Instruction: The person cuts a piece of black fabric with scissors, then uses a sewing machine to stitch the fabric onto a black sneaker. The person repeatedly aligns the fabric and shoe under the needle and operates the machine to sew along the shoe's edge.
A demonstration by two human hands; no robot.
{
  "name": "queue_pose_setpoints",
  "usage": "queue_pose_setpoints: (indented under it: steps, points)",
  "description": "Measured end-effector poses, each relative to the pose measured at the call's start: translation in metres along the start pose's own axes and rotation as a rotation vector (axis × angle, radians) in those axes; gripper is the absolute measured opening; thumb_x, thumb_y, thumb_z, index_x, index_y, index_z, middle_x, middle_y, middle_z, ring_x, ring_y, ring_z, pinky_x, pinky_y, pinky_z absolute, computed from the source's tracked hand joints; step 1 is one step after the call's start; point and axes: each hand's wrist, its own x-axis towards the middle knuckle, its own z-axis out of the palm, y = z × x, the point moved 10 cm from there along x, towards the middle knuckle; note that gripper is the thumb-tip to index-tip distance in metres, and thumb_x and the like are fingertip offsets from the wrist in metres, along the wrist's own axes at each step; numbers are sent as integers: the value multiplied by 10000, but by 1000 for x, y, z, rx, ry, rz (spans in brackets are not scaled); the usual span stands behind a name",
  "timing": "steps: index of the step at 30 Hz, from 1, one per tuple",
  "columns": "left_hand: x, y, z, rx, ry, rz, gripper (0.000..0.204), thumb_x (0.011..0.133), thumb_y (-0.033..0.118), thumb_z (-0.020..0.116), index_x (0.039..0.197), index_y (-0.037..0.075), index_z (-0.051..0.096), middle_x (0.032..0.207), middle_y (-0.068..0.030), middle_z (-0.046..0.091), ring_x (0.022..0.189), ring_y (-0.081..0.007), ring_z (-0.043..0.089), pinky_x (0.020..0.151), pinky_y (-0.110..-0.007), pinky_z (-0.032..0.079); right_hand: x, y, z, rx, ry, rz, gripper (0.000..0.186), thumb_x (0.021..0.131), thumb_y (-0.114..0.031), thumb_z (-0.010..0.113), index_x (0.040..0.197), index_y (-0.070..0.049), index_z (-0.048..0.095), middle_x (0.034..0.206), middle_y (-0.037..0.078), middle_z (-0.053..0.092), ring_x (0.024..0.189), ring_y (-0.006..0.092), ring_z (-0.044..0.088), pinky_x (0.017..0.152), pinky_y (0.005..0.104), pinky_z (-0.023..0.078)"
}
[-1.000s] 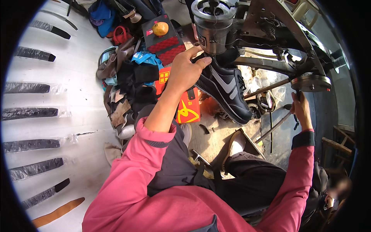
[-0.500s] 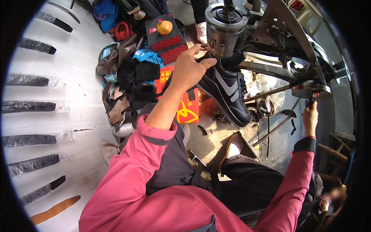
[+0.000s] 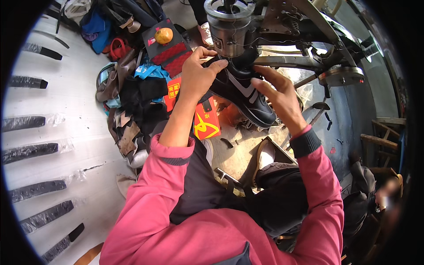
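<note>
A black shoe (image 3: 252, 98) with white side stripes hangs toe-down under the metal cylinder head (image 3: 228, 33) of a hand-cranked sewing machine. My left hand (image 3: 199, 73) pinches the shoe's heel edge between thumb and fingers, right beside the bottom of the head. On the other side, my right hand (image 3: 282, 95) grips the shoe at its opening and laces, fingers bent over it. The needle area is mostly hidden by the head and the shoe. The crank wheel (image 3: 341, 77) is off to the right with its handle (image 3: 327, 91) pointing down, untouched.
On the left, a white surface (image 3: 88, 145) carries several dark strips in plastic. Leather scraps (image 3: 128, 137), black cloth and a red box (image 3: 206, 119) lie ahead of my legs. A round yellowish fruit (image 3: 164, 35) rests on a dark box. Another person's shoe (image 3: 204, 33) shows behind the machine.
My right hand has left the crank handle and come left onto the shoe. My left hand keeps its pinch at the heel. The whole view has shifted, so the machine appears farther left.
</note>
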Motion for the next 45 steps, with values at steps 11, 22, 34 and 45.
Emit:
queue_pose_setpoints:
  steps: [11,22,34,45]
  points:
    - [2,-11,3,-25,-81,-68,211,915,136,822,1060,13,730,987,-25,746,901,-86,675,862,-236,529,23,6,47,289,17,308,400,990,-313,769,1071,79,775,835,30,739,685,59,616,589,224,481]
    - [-15,-19,-2,-252,48,-24,427,867,156,877,1214,46,652,1098,-33,698,1045,-125,651,954,-263,514,26,24,56,579,-72,422,235,979,-170,751,1071,46,768,924,69,778,740,125,715,671,259,580]
    - [-15,-19,13,-385,-117,-107,600,800,145,924,1266,34,563,1100,-93,697,949,-152,696,833,-284,587,32,17,50,283,-237,269,260,961,-162,735,1088,64,754,901,48,760,760,94,686,697,268,562]
    - [-16,-18,0,-93,21,34,695,738,312,942,1253,5,591,1234,-132,587,1091,-213,637,950,-343,546,22,21,48,99,-109,220,370,950,-244,771,1095,96,748,919,108,768,778,136,689,703,275,562]
